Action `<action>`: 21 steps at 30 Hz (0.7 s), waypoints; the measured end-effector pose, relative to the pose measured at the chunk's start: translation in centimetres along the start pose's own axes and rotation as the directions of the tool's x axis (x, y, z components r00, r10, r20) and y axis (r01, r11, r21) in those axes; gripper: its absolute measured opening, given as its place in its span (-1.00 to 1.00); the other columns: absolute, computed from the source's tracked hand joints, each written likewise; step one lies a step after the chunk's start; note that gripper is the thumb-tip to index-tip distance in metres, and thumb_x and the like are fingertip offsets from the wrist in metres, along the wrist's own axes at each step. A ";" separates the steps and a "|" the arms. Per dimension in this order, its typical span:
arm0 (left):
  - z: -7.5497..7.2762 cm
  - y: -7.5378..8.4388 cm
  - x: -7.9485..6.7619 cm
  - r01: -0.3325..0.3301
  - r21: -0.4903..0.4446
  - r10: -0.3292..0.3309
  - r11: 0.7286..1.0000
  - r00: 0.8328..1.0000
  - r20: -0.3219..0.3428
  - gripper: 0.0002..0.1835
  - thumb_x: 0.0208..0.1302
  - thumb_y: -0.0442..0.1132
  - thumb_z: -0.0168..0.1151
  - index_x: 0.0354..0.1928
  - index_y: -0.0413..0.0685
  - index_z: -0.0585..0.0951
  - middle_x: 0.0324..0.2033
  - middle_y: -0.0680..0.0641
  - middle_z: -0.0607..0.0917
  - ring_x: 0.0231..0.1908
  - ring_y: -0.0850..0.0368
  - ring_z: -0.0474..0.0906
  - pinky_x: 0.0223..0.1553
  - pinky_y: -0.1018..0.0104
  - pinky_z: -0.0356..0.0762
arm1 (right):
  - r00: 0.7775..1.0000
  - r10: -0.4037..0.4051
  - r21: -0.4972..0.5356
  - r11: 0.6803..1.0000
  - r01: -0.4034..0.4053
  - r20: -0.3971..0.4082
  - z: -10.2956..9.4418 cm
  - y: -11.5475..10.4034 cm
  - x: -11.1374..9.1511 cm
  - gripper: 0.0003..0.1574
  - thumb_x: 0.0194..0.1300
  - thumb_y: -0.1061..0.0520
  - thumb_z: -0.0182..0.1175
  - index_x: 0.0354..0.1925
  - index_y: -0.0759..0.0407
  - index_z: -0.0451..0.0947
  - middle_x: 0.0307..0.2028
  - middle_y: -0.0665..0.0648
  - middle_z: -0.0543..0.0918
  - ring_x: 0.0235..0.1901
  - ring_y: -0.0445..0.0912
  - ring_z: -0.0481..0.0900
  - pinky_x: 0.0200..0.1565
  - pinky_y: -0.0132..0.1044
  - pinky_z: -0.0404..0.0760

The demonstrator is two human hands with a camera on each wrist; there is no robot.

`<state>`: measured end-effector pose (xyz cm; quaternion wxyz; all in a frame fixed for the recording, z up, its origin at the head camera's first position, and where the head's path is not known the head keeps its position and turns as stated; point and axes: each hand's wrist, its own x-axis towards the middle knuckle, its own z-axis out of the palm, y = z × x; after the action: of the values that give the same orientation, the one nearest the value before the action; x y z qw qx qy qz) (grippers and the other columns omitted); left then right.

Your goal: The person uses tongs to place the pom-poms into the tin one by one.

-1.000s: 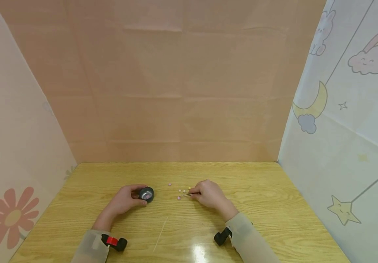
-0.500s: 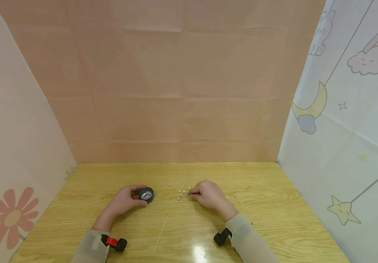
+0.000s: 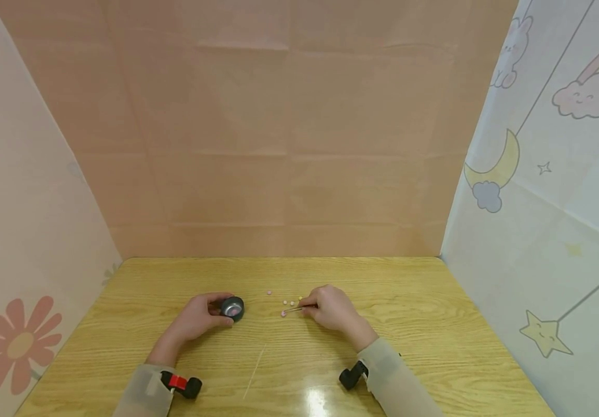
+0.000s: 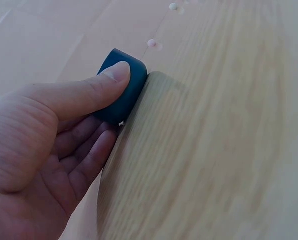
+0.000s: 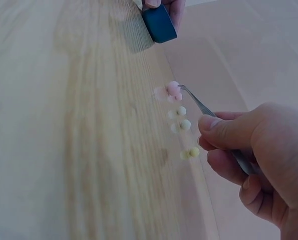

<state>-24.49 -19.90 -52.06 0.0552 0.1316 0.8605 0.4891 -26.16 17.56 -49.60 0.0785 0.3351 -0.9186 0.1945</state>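
Observation:
My left hand (image 3: pixel 198 315) grips a small dark cup (image 4: pixel 137 80) with a silvery inside, thumb on one side and fingers on the other. Something pinkish shows inside the cup in the head view. My right hand (image 5: pixel 259 145) pinches bent-tip metal tweezers (image 5: pixel 201 104) between thumb and fingers. Their tips meet a pink ball (image 5: pixel 172 87) low at the table; whether it is clamped or lifted I cannot tell. Farther back lies another pink ball (image 3: pixel 269 292). Two white balls (image 5: pixel 185 124) and a yellow ball (image 5: pixel 194 152) sit close to my right hand.
The wooden table (image 3: pixel 257 370) carries everything. A plain orange-brown sheet (image 3: pixel 289 145) stands along its back edge. Patterned white panels (image 3: pixel 565 191) rise on the left and right sides.

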 end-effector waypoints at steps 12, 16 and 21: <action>0.0 -0.1 0.1 0.001 0.014 -0.001 1.000 1.000 -0.007 -0.34 0.17 -0.22 0.68 0.32 -0.17 0.67 0.12 -0.14 0.74 0.00 0.02 0.70 0.05 0.09 0.68 | 1.000 -0.003 -0.005 1.000 0.003 -0.020 -0.1 -0.1 0.1 -0.84 0.40 0.08 0.48 -0.07 -0.06 0.90 -0.25 -0.10 0.82 -0.32 -0.26 0.70 -0.31 -0.28 0.62; -0.1 -0.1 0.1 0.004 0.016 -0.004 1.000 1.000 -0.007 -0.34 0.17 -0.23 0.68 0.32 -0.17 0.66 0.12 -0.14 0.73 0.00 0.01 0.70 0.05 0.09 0.69 | 1.000 -0.003 0.011 1.000 0.004 -0.025 -0.1 -0.1 0.2 -0.83 0.39 0.10 0.49 -0.07 -0.05 0.90 -0.25 -0.09 0.82 -0.36 -0.29 0.67 -0.35 -0.32 0.58; -0.1 0.0 0.1 0.005 0.014 -0.005 1.000 1.000 0.002 -0.33 0.17 -0.22 0.67 0.32 -0.17 0.66 0.11 -0.14 0.73 0.01 0.02 0.70 0.06 0.09 0.68 | 0.999 -0.013 0.009 1.000 0.013 -0.034 -0.2 -0.4 0.3 -0.84 0.39 0.10 0.49 -0.07 -0.04 0.90 -0.26 -0.09 0.82 -0.37 -0.31 0.66 -0.36 -0.35 0.58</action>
<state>-24.56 -19.94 -51.99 0.0563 0.1301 0.8642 0.4827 -26.12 17.25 -49.22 0.0940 0.3379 -0.9140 0.2039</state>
